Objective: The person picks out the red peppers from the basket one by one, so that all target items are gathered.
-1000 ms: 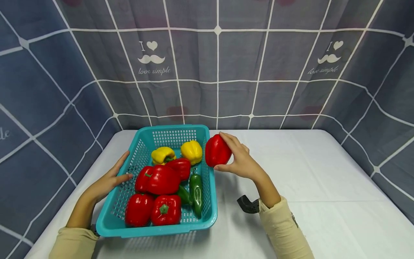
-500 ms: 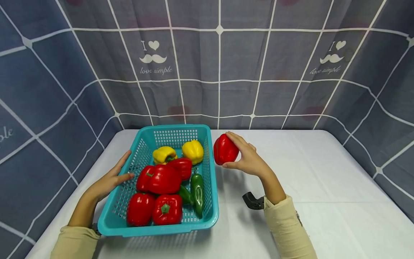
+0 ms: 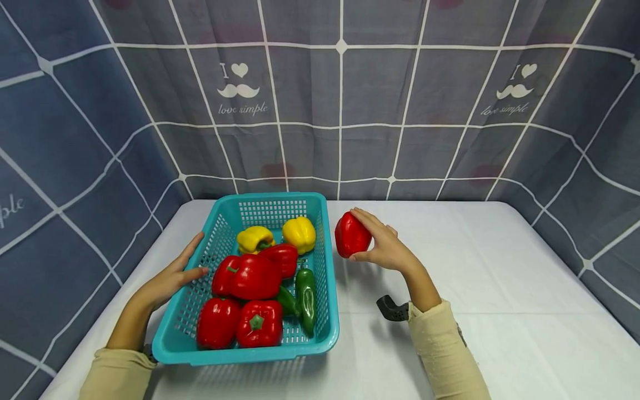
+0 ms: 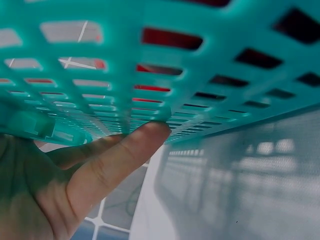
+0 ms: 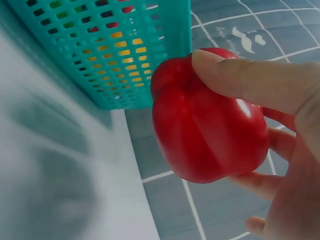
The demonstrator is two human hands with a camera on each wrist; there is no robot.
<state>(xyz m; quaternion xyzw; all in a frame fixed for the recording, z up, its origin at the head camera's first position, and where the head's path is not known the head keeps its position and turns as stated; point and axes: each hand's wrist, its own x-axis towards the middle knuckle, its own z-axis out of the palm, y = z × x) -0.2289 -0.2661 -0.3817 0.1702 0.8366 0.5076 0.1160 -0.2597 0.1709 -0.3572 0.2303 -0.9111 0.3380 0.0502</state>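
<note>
In the head view my right hand [image 3: 382, 248] grips a red bell pepper [image 3: 352, 235] just right of the turquoise basket [image 3: 332, 289]. The right wrist view shows the thumb across the top of this pepper [image 5: 207, 120] and the fingers behind it. At the basket's left rim, my left hand [image 3: 172, 280] rests with fairly straight fingers. Its thumb [image 4: 120, 167] lies along the perforated wall in the left wrist view. Several red peppers [image 3: 257, 276], two yellow peppers [image 3: 299, 234] and two green peppers [image 3: 306, 303] lie inside the basket.
A white-covered table [image 3: 490, 289] extends to the right of the basket. Grey curtains [image 3: 370, 150] with white grid lines enclose it at the back and both sides. A black camera mount [image 3: 392, 309] sticks out from my right wrist.
My right hand has carried the red bell pepper from the basket's right rim a little to the right, then slightly lower. The left hand stays at the basket's left side.
</note>
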